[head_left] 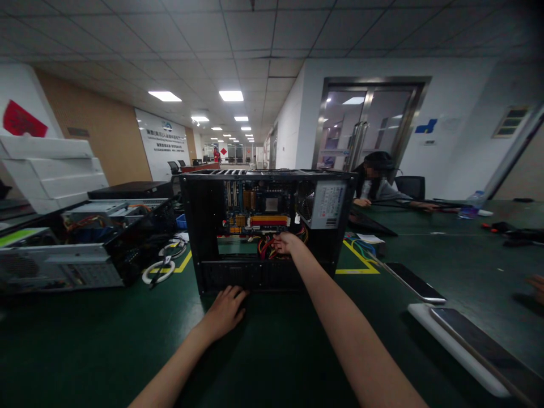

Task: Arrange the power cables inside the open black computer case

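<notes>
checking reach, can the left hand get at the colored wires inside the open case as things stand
Probably yes: the case is open above its lower panel, so the left hand could lift over that, though the right hand at the wires may crowd it.

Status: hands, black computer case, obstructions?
Right hand at thin red-yellow cables; left hand on green tabletop. Black computer case open-sided, standing upright. Right forearm crosses its lower panel.
</notes>
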### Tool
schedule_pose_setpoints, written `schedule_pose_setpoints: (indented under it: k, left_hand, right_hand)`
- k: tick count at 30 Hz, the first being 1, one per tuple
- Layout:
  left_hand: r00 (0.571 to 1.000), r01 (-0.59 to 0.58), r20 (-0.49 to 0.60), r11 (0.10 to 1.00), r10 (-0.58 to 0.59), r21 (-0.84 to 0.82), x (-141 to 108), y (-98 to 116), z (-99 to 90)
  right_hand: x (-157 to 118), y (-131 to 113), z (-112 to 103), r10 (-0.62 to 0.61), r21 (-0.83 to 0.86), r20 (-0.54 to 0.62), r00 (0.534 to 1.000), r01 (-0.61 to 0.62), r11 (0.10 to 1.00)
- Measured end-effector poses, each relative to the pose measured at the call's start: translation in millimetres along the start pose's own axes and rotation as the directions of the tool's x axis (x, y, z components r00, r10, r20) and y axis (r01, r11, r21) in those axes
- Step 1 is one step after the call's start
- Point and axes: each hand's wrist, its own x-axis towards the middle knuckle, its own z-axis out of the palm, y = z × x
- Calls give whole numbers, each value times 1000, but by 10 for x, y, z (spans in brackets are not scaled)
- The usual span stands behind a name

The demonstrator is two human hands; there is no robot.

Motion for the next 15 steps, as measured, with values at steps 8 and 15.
schedule_pose_setpoints:
  k: [8,15]
  left_hand:
    - [1000,15,25,1000,-15,-9,-3,23,-42]
    - [1000,-5,-8,1000,5,17,4,-3,10]
  right_hand:
    - [55,9,-2,-22,22,2,1000,22,1000]
    - [73,13,3,-30,26,-18,999,30,999]
